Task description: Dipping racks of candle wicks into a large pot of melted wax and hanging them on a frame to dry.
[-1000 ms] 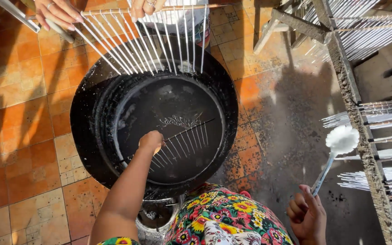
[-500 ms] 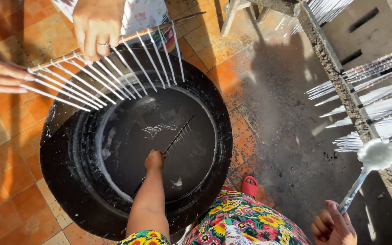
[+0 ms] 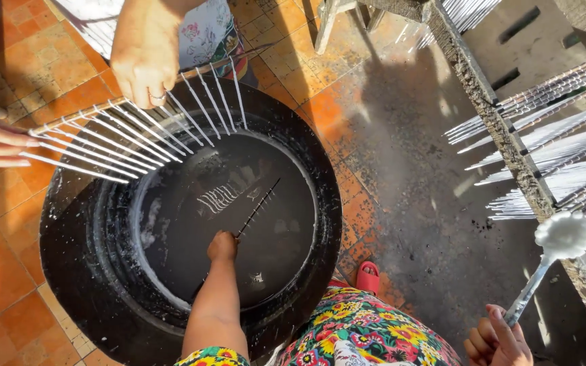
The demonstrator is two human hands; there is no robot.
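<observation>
— Black tub [image 3: 76, 271] on the tiles: our left hand [image 3: 222, 245] reaches straight down, fingers closed round a stick rack [image 3: 258, 208] dipped in the liquid.

— Our right hand [image 3: 498, 339], low beside us, grips a white ladle [image 3: 563, 237] upright.

bright sun | hard shadows | glare on wet floor [image 3: 401, 169] | sharp

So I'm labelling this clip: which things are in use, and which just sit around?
In use:
- left hand holding a stick rack in the black tub
- right hand gripping a white ladle
- another person's hand on a coated-stick rack

Around:
- drying sticks
- red sandal
</observation>
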